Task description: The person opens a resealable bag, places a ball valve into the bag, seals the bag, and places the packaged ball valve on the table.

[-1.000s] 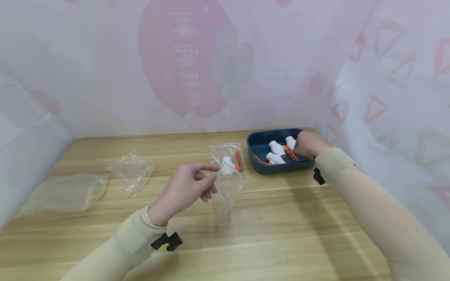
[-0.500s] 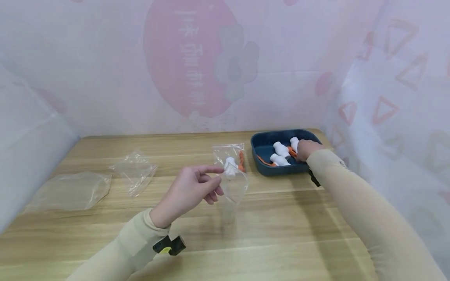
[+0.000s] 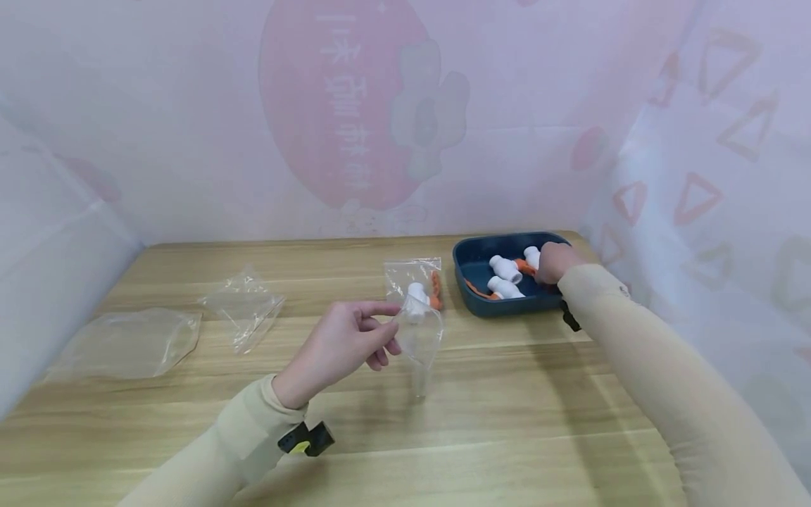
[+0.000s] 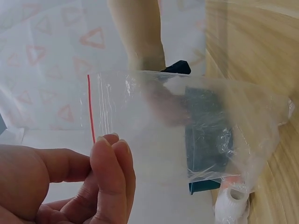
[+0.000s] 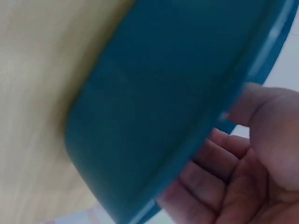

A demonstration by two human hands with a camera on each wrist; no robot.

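Note:
My left hand [image 3: 345, 341] pinches a clear zip bag [image 4: 154, 121] near its red-lined mouth, between thumb and fingers. The bag hangs over the table, with nothing visible inside it. Beyond it, another zip bag [image 3: 395, 271] lies flat, holding a white ball valve [image 3: 417, 290] with an orange handle. My right hand [image 3: 555, 262] reaches over the rim into a dark blue tray [image 3: 488, 307]. Its fingertips are hidden behind the tray wall [image 5: 154, 107] in the right wrist view, so I cannot see what they touch. Several white valves [image 3: 505, 270] with orange handles lie in the tray.
On the left of the wooden table [image 3: 494, 436] lie a crumpled clear bag [image 3: 243, 306] and a larger clear bag [image 3: 127, 343]. Printed white sheets [image 3: 209, 141] hang behind the table and along both sides.
The head view has shifted slightly. My right hand stays in the tray, covering more of an orange handle than a second ago. The bag in my left hand has swayed a little.

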